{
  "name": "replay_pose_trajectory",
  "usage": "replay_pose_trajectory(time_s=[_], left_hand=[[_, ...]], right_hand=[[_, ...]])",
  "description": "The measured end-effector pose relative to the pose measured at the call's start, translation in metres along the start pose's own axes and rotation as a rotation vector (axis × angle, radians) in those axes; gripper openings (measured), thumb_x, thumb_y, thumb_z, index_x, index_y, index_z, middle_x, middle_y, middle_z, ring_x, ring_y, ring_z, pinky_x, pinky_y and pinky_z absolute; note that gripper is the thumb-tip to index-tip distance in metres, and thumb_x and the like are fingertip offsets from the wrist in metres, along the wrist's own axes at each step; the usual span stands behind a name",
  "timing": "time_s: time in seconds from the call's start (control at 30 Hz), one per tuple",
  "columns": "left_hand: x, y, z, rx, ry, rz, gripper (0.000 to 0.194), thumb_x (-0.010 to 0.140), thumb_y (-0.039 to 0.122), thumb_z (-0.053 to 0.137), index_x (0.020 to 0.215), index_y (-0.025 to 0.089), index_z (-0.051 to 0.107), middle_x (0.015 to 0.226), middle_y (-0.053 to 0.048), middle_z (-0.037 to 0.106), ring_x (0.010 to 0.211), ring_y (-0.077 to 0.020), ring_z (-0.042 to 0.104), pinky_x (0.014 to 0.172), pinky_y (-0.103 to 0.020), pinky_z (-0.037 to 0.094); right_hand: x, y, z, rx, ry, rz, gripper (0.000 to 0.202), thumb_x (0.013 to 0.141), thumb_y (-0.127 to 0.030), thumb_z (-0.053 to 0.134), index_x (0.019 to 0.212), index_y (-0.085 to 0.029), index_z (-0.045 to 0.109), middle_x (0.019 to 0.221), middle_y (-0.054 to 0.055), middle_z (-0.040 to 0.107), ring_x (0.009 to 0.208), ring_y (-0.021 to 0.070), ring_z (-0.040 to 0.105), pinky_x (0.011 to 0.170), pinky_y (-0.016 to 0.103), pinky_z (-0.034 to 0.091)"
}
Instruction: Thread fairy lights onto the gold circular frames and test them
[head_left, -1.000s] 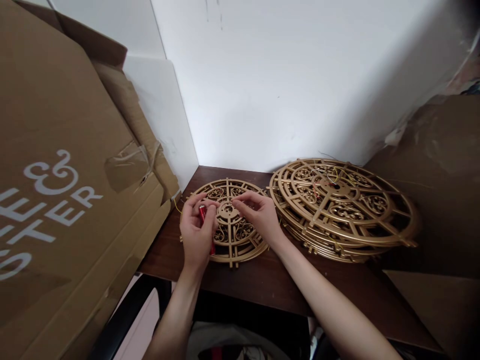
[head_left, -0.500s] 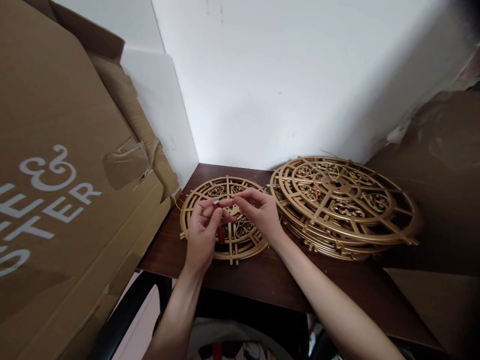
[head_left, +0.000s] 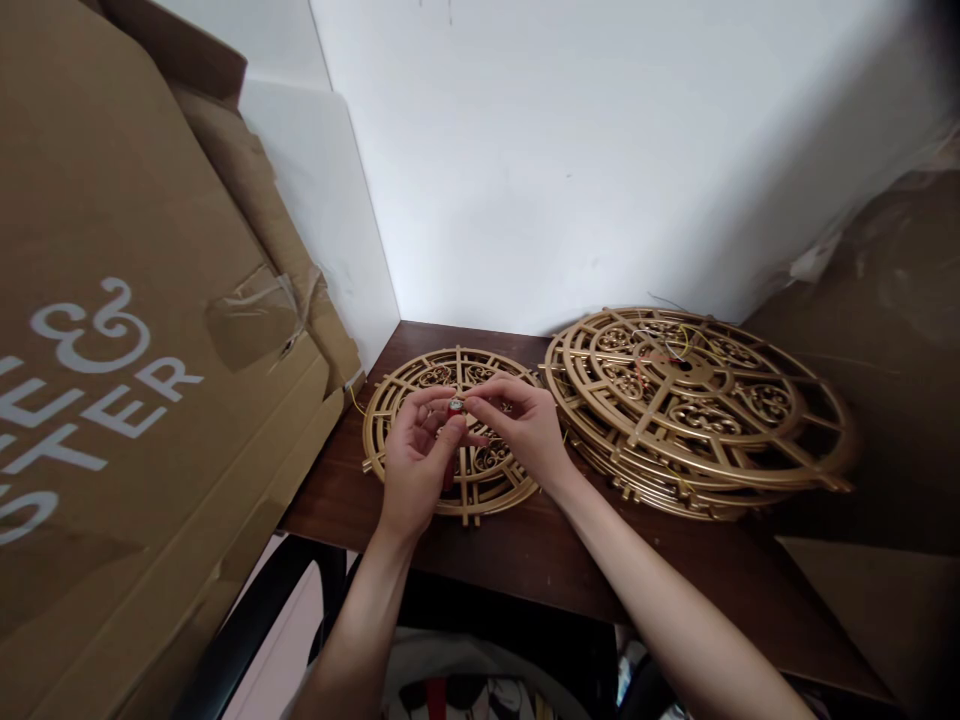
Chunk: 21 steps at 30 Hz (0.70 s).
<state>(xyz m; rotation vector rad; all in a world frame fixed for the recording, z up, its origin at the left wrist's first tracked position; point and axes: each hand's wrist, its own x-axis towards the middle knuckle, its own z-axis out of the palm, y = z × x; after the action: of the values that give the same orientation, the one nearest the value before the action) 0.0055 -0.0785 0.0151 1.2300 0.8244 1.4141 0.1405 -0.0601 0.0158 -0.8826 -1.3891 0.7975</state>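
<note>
My left hand [head_left: 418, 462] is closed around a slim red cylinder with a shiny metallic top end [head_left: 454, 408]. The cylinder stands nearly upright, and its lower part shows below my thumb. My right hand [head_left: 525, 420] is pinched, its thumb and forefinger tips close beside the cylinder's top; whatever sits between them is too small to make out. Both hands hover above a round gold openwork clock-like panel [head_left: 466, 505] lying flat on the dark wooden table [head_left: 517, 545]. My fingers cover its middle.
A stack of similar gold panels [head_left: 697, 430] with loose thin wires on top stands to the right. A big cardboard box [head_left: 187, 470] with white lettering rises on the left. Another cardboard box [head_left: 870, 590] is at the right, and a white wall [head_left: 540, 180] stands behind.
My left hand and the red cylinder have shifted slightly right, closer to my right fingertips. My right fingers now meet near its top end.
</note>
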Motion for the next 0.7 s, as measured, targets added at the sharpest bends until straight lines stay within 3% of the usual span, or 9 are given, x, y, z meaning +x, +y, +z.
replay_pose_trajectory(time_s=[0.7], left_hand=[[-0.0016,0.004,-0.0019,-0.051,-0.026,0.031,0.021,0.081,0.022,0.068,0.1,0.019,0.058,0.094,-0.001,0.065,0.066,-0.0091,0.067,0.063,-0.021,0.056]], right_hand=[[-0.0022,-0.0032,0.0025,-0.057,-0.025,-0.064,0.008,0.08,-0.027,0.069,0.078,-0.02,0.073,0.068,-0.001,0.058,0.058,0.01,0.044,0.05,0.024,0.032]])
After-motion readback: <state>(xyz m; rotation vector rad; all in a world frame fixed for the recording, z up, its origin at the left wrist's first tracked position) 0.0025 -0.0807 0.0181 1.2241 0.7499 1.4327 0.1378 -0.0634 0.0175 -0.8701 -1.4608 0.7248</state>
